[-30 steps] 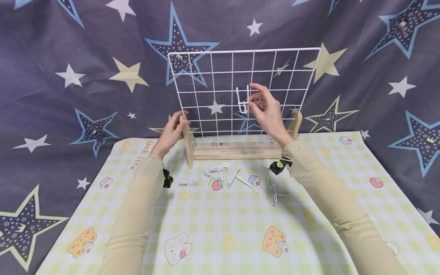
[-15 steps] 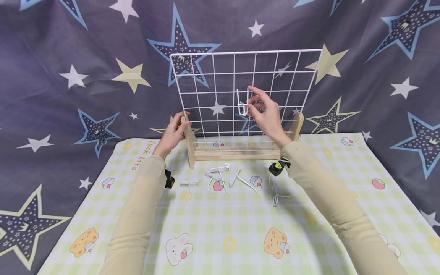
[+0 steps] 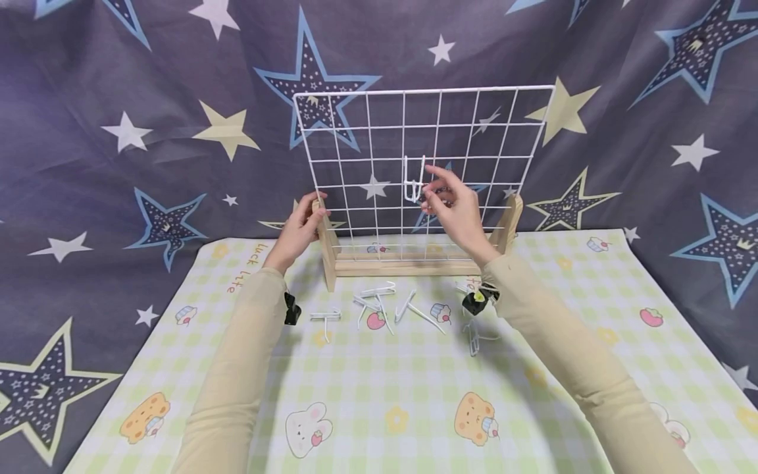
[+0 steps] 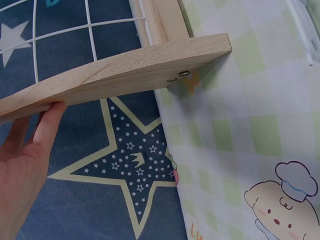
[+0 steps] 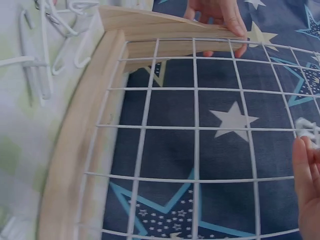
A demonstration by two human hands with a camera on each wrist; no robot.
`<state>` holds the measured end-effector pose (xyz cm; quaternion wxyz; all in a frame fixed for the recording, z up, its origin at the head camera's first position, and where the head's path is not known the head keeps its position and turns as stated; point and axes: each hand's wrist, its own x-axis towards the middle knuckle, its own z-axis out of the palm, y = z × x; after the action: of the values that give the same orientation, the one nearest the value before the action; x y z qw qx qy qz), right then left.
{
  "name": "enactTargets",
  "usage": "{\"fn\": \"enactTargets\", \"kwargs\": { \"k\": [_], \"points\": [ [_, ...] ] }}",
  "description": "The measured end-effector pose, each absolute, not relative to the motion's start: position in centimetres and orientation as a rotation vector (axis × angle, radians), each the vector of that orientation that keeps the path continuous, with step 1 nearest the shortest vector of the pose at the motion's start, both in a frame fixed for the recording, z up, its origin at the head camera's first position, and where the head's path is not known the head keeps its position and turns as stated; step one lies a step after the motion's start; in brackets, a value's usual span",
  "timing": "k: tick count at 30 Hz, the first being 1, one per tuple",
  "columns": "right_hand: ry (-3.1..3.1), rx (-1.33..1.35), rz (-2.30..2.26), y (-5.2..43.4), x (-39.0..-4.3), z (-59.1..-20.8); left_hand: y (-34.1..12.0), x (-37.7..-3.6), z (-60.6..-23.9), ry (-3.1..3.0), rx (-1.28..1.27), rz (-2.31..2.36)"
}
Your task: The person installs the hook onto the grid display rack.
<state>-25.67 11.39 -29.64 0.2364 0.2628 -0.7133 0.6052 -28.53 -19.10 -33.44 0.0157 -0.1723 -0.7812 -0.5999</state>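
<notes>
A white wire grid panel (image 3: 426,89) stands upright in a wooden stand (image 3: 408,266) at the table's back. My left hand (image 3: 299,227) grips the stand's left side post, its fingers behind and under the wood in the left wrist view. Near the panel's middle, my right hand (image 3: 458,210) pinches a white metal hook (image 3: 406,172), whose two prongs point up against the wires. The right wrist view shows the fingertips right at the hook (image 5: 306,125), which is partly cut off by the frame's edge.
Several similar white hooks lie in front of the stand: one at the left (image 3: 325,316), a tangled group (image 3: 378,291), and another near the right wrist (image 3: 474,339). Behind the panel hangs a dark star-patterned cloth (image 3: 177,66). A green checked cloth (image 3: 355,382) covers the table.
My right hand and the hook have shifted slightly left and down along the grid, and its index finger has come down. The left hand stays on the post.
</notes>
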Motion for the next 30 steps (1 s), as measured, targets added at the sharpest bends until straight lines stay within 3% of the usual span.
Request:
{"fn": "enactTargets", "kwargs": {
  "k": [21, 30],
  "points": [
    [-2.147, 0.647, 1.549, 14.6, -24.1, -33.7, -19.1, -28.7, -33.6, -2.42, -0.534, -1.863],
    [-2.2, 0.595, 1.534, 16.0, -26.3, -38.0, -19.1, -28.7, -33.6, -2.435, -0.531, -1.838]
  ]
}}
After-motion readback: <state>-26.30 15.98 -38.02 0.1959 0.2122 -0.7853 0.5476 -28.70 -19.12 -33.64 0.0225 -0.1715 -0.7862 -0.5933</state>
